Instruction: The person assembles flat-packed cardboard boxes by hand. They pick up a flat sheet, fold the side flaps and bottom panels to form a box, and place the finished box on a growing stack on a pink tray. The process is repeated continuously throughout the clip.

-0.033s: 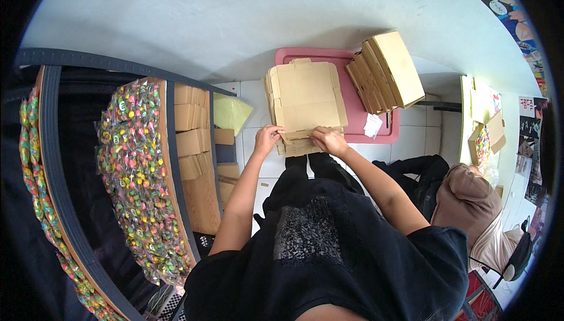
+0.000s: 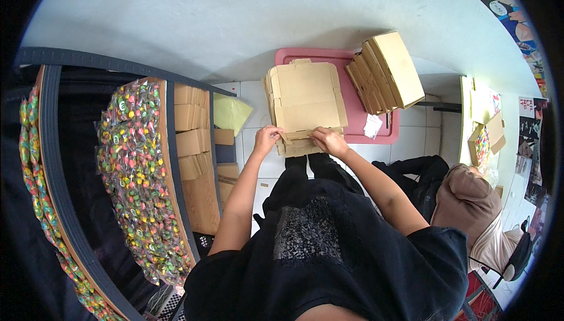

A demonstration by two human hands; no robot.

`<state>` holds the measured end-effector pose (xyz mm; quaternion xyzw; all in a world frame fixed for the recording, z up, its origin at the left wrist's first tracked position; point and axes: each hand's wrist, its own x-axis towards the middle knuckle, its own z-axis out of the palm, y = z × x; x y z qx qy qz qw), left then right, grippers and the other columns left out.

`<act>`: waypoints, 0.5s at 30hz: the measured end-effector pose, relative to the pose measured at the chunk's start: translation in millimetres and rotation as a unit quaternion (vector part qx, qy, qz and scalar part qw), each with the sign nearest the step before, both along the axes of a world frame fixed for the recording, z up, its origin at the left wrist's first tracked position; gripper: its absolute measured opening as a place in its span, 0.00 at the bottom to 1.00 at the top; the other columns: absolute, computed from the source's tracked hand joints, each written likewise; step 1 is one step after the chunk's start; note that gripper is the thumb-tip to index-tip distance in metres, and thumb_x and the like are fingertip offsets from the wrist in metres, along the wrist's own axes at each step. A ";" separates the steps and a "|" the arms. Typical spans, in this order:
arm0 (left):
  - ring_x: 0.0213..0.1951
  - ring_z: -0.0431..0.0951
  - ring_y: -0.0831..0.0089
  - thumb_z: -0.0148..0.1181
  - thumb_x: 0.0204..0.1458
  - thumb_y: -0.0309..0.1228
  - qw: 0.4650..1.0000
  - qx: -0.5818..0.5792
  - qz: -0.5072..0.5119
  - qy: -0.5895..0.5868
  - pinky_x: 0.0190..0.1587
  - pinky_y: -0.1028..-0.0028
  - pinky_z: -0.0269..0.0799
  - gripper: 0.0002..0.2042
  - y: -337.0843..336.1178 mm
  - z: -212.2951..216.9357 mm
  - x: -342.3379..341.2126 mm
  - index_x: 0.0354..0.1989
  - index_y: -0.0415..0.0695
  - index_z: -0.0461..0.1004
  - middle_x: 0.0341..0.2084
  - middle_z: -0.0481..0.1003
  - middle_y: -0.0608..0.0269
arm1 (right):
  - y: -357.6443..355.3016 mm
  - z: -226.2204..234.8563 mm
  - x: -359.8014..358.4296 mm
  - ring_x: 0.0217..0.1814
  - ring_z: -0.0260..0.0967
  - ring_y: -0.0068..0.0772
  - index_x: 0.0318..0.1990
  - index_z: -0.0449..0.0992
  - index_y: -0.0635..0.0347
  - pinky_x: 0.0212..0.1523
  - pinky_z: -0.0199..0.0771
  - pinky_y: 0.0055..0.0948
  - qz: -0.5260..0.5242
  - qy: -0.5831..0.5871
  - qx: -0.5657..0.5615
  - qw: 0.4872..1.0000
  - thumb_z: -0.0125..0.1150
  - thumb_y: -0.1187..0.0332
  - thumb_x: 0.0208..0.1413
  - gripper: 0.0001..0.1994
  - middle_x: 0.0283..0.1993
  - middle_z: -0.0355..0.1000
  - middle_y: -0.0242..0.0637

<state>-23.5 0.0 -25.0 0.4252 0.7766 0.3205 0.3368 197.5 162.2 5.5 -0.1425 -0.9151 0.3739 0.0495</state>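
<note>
A flat, unfolded cardboard box blank (image 2: pixel 308 89) lies on top of a stack of similar brown sheets. My left hand (image 2: pixel 268 140) grips the near left corner of this blank, fingers pinched on a small flap. With bent fingers, my right hand (image 2: pixel 329 141) holds the near edge of the same blank, right of its middle. The near flaps between both hands are partly folded up. Beneath the stack is a pink low table (image 2: pixel 352 133), its right part bare.
Several finished cardboard boxes (image 2: pixel 402 71) lean stacked at the table's far right, with small white papers (image 2: pixel 372 126) before them. At left, a dark shelf rack (image 2: pixel 53 144) holds bags of colourful candies (image 2: pixel 135 168) and folded boxes (image 2: pixel 191 118). Another person (image 2: pixel 470 194) sits at right.
</note>
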 end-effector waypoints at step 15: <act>0.31 0.79 0.60 0.54 0.55 0.28 0.999 -0.004 -0.017 0.046 0.37 0.67 0.74 0.14 16.7 28.3 13.6 0.50 0.42 0.74 0.29 0.75 0.51 | 1.2 -4.6 0.2 0.49 0.67 0.45 0.39 0.71 0.60 0.58 0.63 0.40 0.047 0.054 0.083 0.994 0.57 0.73 0.48 0.09 0.40 0.70 0.40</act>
